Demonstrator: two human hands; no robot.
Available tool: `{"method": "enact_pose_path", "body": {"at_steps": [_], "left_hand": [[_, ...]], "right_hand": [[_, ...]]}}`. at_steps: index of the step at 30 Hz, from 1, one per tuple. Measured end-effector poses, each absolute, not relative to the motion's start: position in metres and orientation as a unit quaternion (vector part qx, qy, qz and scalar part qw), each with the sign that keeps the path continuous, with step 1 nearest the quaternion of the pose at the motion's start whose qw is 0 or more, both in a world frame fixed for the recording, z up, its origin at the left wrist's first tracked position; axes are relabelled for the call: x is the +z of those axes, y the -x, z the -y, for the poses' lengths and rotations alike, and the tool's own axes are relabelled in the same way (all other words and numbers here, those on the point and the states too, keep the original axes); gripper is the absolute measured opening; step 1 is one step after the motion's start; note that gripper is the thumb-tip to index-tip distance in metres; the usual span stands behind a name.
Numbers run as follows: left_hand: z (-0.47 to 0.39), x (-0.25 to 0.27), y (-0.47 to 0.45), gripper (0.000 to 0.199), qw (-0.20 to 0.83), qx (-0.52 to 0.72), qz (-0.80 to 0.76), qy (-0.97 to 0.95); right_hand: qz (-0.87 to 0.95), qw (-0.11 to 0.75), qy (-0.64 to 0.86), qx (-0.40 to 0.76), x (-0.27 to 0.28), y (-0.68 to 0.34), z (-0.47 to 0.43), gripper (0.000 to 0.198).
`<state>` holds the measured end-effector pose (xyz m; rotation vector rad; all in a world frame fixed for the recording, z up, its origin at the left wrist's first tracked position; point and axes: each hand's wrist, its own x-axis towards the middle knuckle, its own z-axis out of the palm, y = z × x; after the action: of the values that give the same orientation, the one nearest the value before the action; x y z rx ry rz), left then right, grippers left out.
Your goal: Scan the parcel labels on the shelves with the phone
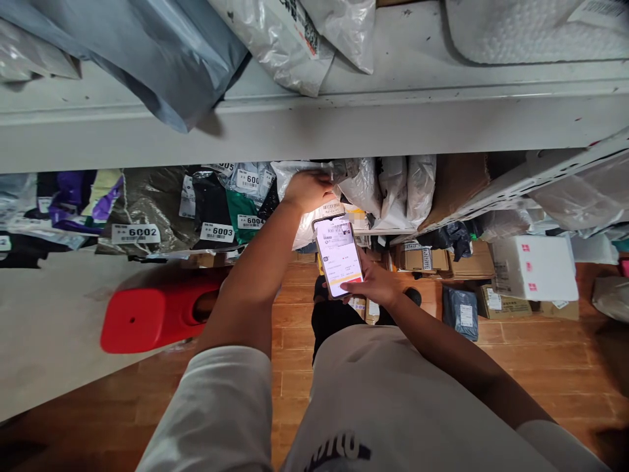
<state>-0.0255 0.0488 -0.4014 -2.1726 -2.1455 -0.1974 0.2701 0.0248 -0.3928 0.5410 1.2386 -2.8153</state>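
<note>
My right hand [377, 283] holds a lit smartphone [338, 255] with the thumb over the lower part of its screen. The screen shows a picture of a label at the top and text lines below. Just above the phone, my left hand [310, 190] is closed on a white plastic parcel bag [287, 172] on the shelf, its fingertips partly hidden. Bright light falls on a label [328, 208] under that hand. To the left stand a green parcel [236, 204] tagged 6004, a black parcel [209, 206] tagged 6003 and a dark grey one [152, 196] tagged 6002.
An upper shelf edge [295, 124] runs across above my hands, with a grey bag [142, 52] overhanging it. White parcels [393, 187] stand right of my left hand. A red stool [147, 314] is low left. Cardboard boxes [469, 259] and a white box [535, 267] lie at right.
</note>
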Motion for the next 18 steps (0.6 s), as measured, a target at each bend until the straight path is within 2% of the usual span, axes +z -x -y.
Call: {"method": "enact_pose_path", "body": {"at_steps": [6, 18], "left_hand": [[-0.0492, -0.4016, 0.025, 0.035, 0.05, -0.04, 0.705, 0.706], [-0.049, -0.4011, 0.0244, 0.037, 0.052, -0.029, 0.703, 0.708]], "right_hand": [[-0.423, 0.004, -0.166, -0.891, -0.3886, -0.2708, -0.0263, 0.105], [-0.416, 0.004, -0.157, -0.896, -0.3854, -0.2701, -0.0268, 0.118]]}}
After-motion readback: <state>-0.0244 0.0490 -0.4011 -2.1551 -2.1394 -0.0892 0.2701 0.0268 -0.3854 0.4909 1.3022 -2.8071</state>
